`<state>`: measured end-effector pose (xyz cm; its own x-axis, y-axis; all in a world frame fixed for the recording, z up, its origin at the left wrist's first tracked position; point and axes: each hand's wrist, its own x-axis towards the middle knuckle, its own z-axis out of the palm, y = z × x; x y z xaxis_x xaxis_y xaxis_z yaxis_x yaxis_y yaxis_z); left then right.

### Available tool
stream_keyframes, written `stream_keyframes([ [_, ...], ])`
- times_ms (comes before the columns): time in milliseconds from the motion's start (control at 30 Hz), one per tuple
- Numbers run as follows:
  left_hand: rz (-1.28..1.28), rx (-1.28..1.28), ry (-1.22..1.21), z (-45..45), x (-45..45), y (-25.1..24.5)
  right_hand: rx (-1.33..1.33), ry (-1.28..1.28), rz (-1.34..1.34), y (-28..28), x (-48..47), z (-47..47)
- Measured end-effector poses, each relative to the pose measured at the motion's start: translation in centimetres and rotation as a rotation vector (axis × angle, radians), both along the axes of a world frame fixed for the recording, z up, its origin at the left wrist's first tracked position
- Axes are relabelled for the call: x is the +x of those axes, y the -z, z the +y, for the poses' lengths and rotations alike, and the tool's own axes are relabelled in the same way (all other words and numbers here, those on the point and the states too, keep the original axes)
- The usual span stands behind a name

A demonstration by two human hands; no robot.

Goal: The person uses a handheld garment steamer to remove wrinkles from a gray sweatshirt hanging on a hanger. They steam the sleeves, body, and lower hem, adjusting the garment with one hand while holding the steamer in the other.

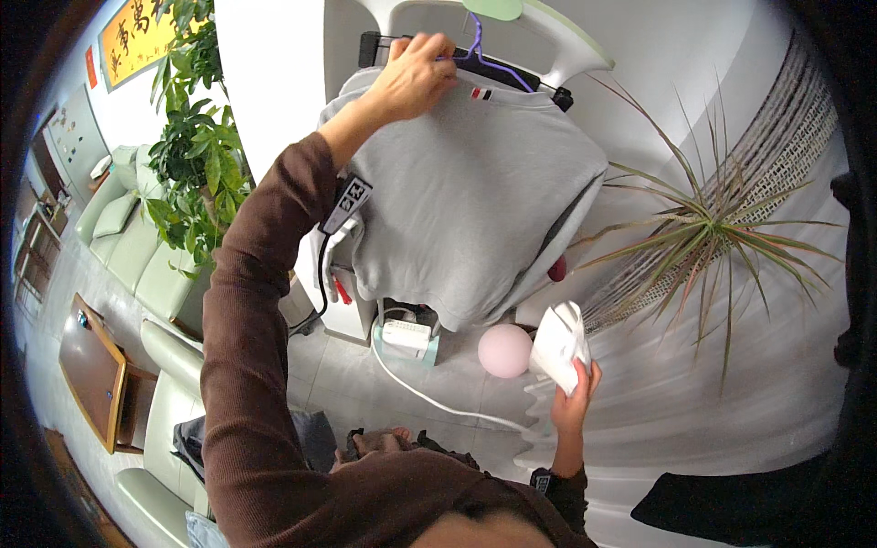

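A light grey sweatshirt (473,198) hangs before me on a purple hanger (510,70), with a small striped tab at its neckline. My left hand (418,75) is closed around the hanger's left side by the collar. Low on the right, my right hand (575,397) grips a white hand-held appliance (562,346), which looks like a garment steamer head. It is apart from the sweatshirt. A black bar with end clips (562,98) runs behind the hanger, below a white and green curved frame (575,34).
A white hose (438,405) curves over the floor tiles. Near it are a pink ball (505,351) and a white device (406,335). A spiky plant (712,226) and pale curtain (685,411) stand right; a leafy plant (205,151), sofa (137,240) and wooden table (92,373) left.
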<state>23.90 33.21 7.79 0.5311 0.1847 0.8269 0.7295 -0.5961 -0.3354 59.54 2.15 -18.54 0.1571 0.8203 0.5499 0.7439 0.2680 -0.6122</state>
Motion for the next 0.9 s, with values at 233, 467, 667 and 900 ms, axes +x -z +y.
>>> stream_keyframes([
  [233, -0.049, 0.071, -0.065, -0.8, -0.9, 0.9, 0.265, -0.179, -0.193, -5.0, -3.6, 6.8],
  [467, -0.622, -0.487, 0.257, -8.7, -1.9, 22.8, 0.430, -0.220, -0.324, -11.8, -6.4, 10.5],
  [667, -1.045, -1.506, -0.358, -7.4, 0.2, 44.9, 0.584, -0.294, -0.616, -18.4, -11.9, 15.2],
  [900, -0.366, -1.685, -0.390, -3.8, 0.7, 52.9, 0.733, -0.294, -0.975, -21.8, -16.8, 20.0],
])
